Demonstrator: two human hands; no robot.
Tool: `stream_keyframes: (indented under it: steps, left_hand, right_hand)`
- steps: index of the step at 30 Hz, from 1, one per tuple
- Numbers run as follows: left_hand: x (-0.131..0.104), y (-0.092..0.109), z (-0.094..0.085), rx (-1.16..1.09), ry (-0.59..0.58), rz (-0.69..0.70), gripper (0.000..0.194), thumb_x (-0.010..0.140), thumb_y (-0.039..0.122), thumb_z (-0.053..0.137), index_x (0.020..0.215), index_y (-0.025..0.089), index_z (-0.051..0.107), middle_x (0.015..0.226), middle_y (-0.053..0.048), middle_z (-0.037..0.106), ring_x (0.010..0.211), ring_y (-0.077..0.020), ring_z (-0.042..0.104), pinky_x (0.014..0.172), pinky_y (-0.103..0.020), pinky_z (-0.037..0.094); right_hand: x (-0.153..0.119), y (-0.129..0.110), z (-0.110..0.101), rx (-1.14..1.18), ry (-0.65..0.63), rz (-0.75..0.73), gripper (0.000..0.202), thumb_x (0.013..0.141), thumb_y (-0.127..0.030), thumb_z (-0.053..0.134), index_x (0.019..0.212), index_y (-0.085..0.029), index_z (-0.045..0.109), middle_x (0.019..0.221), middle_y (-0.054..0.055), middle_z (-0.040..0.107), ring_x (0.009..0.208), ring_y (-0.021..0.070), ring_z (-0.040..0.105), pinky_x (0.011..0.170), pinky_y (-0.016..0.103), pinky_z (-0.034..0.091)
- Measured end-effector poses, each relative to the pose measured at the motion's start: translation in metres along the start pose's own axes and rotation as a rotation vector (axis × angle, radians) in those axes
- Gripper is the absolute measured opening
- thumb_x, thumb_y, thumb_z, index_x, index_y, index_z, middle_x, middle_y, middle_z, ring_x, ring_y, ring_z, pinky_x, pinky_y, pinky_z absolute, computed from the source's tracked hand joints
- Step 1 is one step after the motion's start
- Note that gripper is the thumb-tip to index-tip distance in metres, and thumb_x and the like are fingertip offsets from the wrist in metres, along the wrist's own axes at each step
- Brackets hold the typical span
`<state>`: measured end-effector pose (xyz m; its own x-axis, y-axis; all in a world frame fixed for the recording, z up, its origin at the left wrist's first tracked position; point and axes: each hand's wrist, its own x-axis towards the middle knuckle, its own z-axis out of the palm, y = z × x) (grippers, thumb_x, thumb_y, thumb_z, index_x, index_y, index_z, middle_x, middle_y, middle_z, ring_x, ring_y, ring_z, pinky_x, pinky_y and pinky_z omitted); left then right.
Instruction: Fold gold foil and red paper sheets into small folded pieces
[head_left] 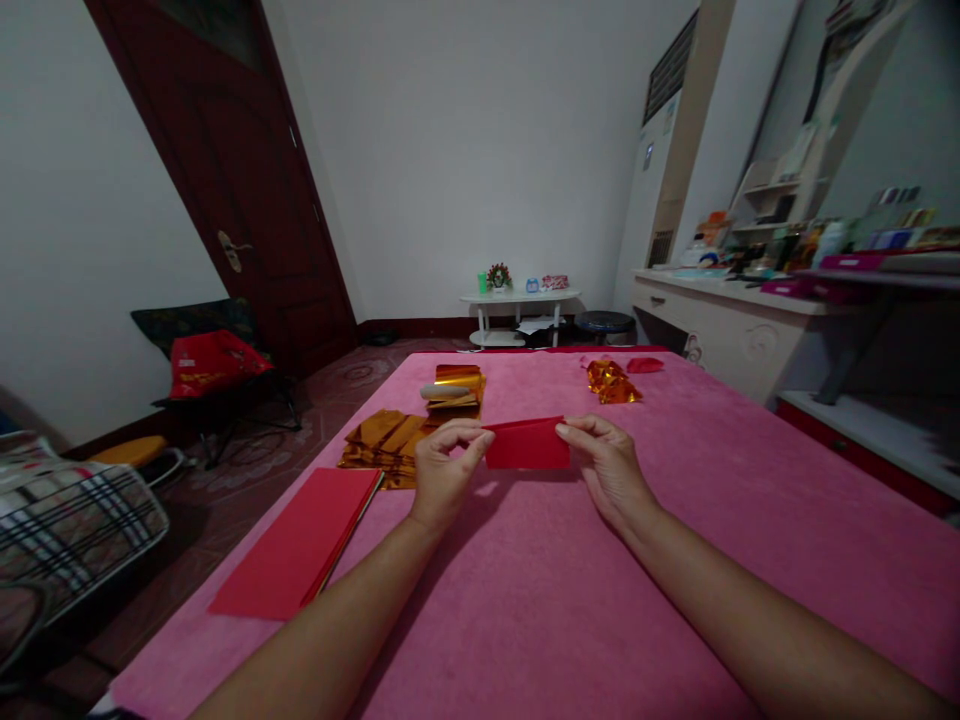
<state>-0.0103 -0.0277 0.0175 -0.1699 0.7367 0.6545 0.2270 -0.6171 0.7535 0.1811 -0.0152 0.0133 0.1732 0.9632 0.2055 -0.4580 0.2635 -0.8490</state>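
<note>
A small red folded paper is stretched between my two hands, just above the pink cloth. My left hand pinches its left end between thumb and fingers. At the upper right corner, my right hand pinches it the same way. To the left lies a stack of red paper sheets. Beyond it sits a pile of gold foil paper, partly behind my left hand. Farther back is another stack of gold foil paper with a grey object on it.
The pink cloth covers the surface before me. Crumpled gold foil and a red piece lie at its far right. A dressing table stands right; a chair with a red bag stands left.
</note>
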Motion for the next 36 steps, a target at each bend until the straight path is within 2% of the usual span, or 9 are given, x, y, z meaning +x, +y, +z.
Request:
stream_keyframes:
  steps: [6, 14, 22, 30, 36]
  left_hand:
    - [0.0, -0.002, 0.002, -0.018, 0.005, -0.02, 0.011, 0.071, 0.024, 0.068, 0.065, 0.016, 0.07, 0.076, -0.006, 0.068, 0.075, -0.0158, 0.062, 0.072, -0.027, 0.049]
    - [-0.001, -0.007, 0.003, -0.087, -0.031, -0.075, 0.011, 0.071, 0.025, 0.068, 0.064, 0.015, 0.069, 0.075, -0.005, 0.067, 0.075, -0.0159, 0.062, 0.073, -0.027, 0.048]
    - [-0.001, -0.009, 0.004, -0.116, -0.061, -0.107, 0.012, 0.072, 0.024, 0.068, 0.067, 0.013, 0.069, 0.073, -0.005, 0.067, 0.071, -0.0145, 0.06, 0.07, -0.026, 0.047]
    - [-0.002, -0.009, 0.006, -0.118, -0.03, -0.146, 0.013, 0.069, 0.025, 0.069, 0.066, 0.013, 0.067, 0.069, -0.004, 0.067, 0.066, -0.0136, 0.06, 0.067, -0.025, 0.048]
    - [-0.002, -0.012, 0.006, -0.076, -0.016, -0.124, 0.013, 0.07, 0.026, 0.069, 0.066, 0.013, 0.066, 0.068, -0.004, 0.067, 0.065, -0.0127, 0.06, 0.065, -0.024, 0.048]
  right_hand:
    - [0.0, -0.001, 0.001, 0.065, -0.02, 0.025, 0.019, 0.053, -0.017, 0.079, 0.059, -0.02, 0.061, 0.062, -0.004, 0.061, 0.059, 0.0101, 0.055, 0.061, 0.024, 0.044]
    - [0.0, -0.004, 0.0, 0.006, -0.023, -0.063, 0.019, 0.057, -0.014, 0.074, 0.067, -0.02, 0.059, 0.063, -0.005, 0.058, 0.058, 0.0083, 0.051, 0.057, 0.021, 0.039]
    - [0.001, 0.001, -0.002, -0.018, -0.005, -0.092, 0.024, 0.056, -0.017, 0.077, 0.073, -0.019, 0.059, 0.068, -0.005, 0.059, 0.06, 0.0092, 0.053, 0.059, 0.022, 0.041]
    - [0.0, 0.002, -0.002, -0.009, 0.005, -0.088, 0.023, 0.057, -0.016, 0.077, 0.071, -0.018, 0.059, 0.065, -0.005, 0.059, 0.058, 0.0079, 0.053, 0.058, 0.02, 0.041]
    - [-0.002, 0.0, 0.0, -0.033, 0.023, -0.091, 0.024, 0.055, -0.018, 0.077, 0.071, -0.018, 0.059, 0.064, -0.004, 0.06, 0.057, 0.0091, 0.054, 0.056, 0.022, 0.042]
